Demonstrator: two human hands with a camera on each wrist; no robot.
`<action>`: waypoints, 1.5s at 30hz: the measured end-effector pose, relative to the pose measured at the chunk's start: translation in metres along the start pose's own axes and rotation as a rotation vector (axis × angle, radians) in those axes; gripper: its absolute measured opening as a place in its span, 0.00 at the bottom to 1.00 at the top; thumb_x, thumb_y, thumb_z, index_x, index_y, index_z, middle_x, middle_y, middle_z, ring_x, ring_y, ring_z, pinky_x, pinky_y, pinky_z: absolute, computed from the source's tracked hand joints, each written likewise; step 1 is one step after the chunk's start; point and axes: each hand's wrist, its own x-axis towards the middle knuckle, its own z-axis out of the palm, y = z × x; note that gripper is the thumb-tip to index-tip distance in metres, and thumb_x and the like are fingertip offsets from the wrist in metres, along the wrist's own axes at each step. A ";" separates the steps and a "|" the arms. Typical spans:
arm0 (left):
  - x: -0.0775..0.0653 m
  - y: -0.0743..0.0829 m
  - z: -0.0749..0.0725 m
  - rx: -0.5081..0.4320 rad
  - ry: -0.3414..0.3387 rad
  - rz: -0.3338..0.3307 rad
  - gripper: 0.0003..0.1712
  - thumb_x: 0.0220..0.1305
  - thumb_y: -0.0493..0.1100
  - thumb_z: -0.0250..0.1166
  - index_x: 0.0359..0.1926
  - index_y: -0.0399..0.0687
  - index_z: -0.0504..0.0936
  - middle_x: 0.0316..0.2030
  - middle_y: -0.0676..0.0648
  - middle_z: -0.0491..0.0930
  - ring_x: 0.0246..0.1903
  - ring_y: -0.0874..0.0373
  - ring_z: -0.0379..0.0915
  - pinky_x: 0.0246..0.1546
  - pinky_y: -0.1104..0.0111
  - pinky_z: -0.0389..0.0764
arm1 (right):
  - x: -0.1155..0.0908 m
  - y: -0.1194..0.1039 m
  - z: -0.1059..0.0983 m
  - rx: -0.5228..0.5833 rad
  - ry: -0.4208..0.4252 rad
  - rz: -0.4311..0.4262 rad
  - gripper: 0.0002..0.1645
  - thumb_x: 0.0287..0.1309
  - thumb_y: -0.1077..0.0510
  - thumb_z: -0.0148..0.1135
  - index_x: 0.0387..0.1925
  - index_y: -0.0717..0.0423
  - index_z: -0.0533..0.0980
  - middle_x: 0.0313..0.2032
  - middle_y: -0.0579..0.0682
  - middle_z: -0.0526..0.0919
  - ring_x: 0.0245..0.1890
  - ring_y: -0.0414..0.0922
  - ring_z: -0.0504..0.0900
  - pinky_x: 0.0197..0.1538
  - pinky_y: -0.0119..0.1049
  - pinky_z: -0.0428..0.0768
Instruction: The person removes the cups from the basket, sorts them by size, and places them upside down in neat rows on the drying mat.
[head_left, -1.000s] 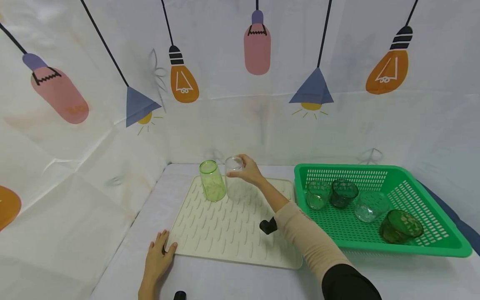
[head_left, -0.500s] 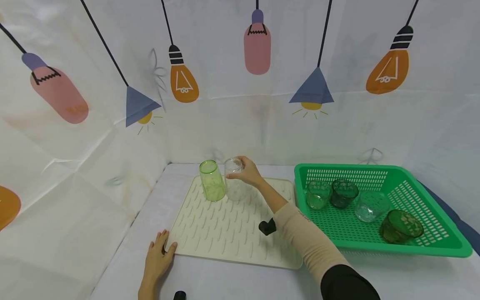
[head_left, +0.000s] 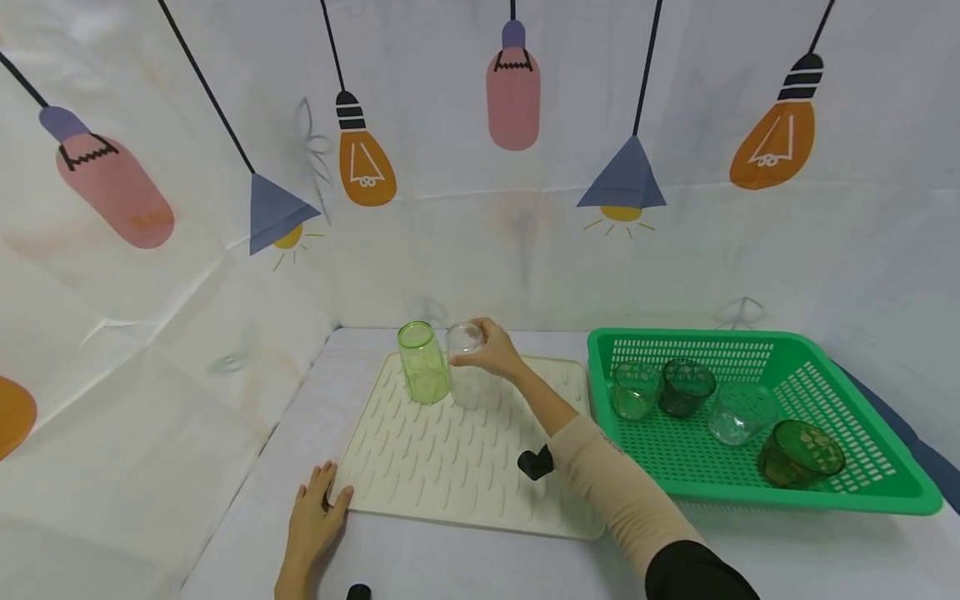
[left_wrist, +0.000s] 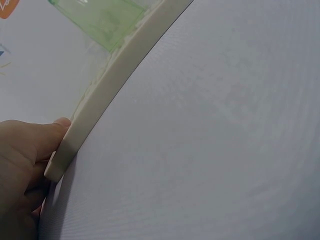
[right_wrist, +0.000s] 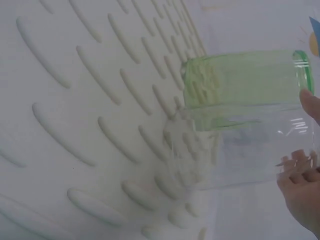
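In the head view my right hand (head_left: 491, 350) grips a clear glass (head_left: 466, 390) near its upper end, thumb on one side and fingers on the other. This glass is upright at the back of the cream ridged mat (head_left: 457, 467). A green-tinted glass (head_left: 425, 371) stands on the mat right beside it, to the left; the two overlap in the right wrist view, where the clear glass (right_wrist: 240, 155) shows closer. My left hand (head_left: 315, 518) rests at the mat's front left corner, fingers extended along the side and thumb at the front edge (left_wrist: 75, 137).
A green perforated basket (head_left: 765, 500) stands right of the mat, holding several glasses, among them a dark one (head_left: 686, 388) and an olive one (head_left: 800, 454). A lamp-patterned sheet (head_left: 450, 250) hangs behind. A small black object (head_left: 359, 592) lies at the front edge.
My right hand has brought the clear glass slightly down and toward me, still beside the green-tinted glass. My left hand stays at the mat corner.
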 end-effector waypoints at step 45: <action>0.000 -0.001 0.002 0.023 -0.006 -0.026 0.28 0.57 0.36 0.63 0.54 0.18 0.69 0.55 0.23 0.67 0.58 0.25 0.58 0.58 0.35 0.54 | -0.066 -0.042 -0.044 -0.132 -0.120 0.146 0.49 0.55 0.49 0.66 0.69 0.67 0.53 0.66 0.63 0.63 0.66 0.58 0.62 0.65 0.52 0.66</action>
